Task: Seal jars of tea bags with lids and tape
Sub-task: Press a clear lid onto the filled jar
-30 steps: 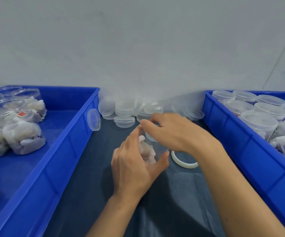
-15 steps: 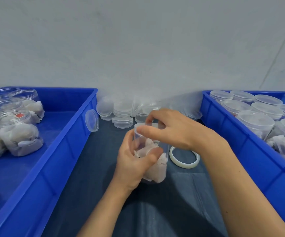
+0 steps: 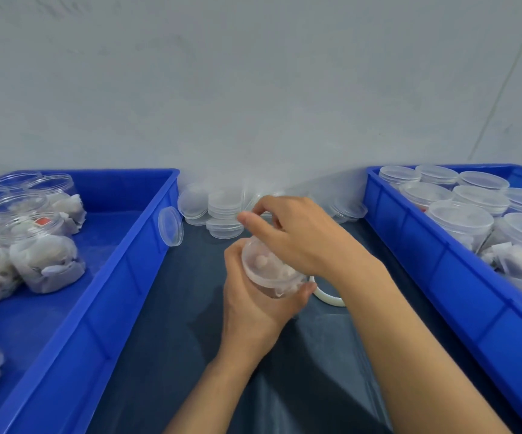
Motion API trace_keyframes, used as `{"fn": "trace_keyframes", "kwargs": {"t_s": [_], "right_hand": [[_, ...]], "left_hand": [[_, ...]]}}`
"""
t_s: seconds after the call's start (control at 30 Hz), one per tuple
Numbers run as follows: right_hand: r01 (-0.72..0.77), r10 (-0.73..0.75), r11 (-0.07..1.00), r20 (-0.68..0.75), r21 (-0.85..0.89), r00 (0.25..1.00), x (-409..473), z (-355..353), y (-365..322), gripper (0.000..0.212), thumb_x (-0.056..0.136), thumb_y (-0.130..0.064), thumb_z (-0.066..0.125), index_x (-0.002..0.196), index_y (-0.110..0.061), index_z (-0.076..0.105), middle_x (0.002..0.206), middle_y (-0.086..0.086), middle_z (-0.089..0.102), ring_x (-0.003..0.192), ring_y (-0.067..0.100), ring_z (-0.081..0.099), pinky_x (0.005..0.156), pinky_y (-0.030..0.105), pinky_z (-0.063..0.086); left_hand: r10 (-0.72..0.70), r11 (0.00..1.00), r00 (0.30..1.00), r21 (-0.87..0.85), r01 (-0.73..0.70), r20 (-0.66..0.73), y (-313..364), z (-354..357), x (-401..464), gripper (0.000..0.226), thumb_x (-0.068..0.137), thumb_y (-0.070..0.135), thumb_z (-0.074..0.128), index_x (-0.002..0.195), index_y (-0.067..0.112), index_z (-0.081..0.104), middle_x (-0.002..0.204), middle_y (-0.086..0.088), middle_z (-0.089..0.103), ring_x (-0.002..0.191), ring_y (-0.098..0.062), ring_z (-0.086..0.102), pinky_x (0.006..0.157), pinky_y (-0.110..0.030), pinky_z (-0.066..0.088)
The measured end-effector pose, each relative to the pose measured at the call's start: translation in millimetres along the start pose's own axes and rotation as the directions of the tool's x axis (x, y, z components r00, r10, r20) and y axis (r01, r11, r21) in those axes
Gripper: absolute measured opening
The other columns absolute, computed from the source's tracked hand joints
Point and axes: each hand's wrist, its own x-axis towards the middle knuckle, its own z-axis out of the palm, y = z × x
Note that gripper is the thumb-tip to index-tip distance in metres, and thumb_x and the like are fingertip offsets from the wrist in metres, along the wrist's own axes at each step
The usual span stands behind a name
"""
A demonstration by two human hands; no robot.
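Head view: left hand (image 3: 253, 311) grips the tea-bag jar (image 3: 272, 274) above the tabletop (image 3: 165, 355) between two blue bins; right hand (image 3: 297, 236) curls over its lid, tape roll (image 3: 328, 297) just beside.

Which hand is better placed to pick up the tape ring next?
Right. The right hand sits on the lid, just above the tape ring; the left hand grips the jar and should keep steadying it.
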Motion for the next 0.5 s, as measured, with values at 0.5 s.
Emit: {"fn": "trace_keyframes", "kwargs": {"t_s": [0.5], "right_hand": [[-0.311, 0.312, 0.917, -0.038, -0.25, 0.949, -105, 41, 92, 0.026, 0.091, -0.048, 0.067, 0.095, -0.023, 0.064, 0.097, -0.005, 0.061, 0.099, 0.025, 0.05, 0.086, 0.04, 0.047]], "left_hand": [[-0.003, 0.95, 0.993, 0.309, -0.034, 0.12, -16, -2, 2, 0.123, 0.062, 0.052, 0.093, 0.161, 0.03, 0.023, 0.145, 0.009, 0.039, 0.133, -0.013, 0.033, 0.107, -0.025, 0.034]]}}
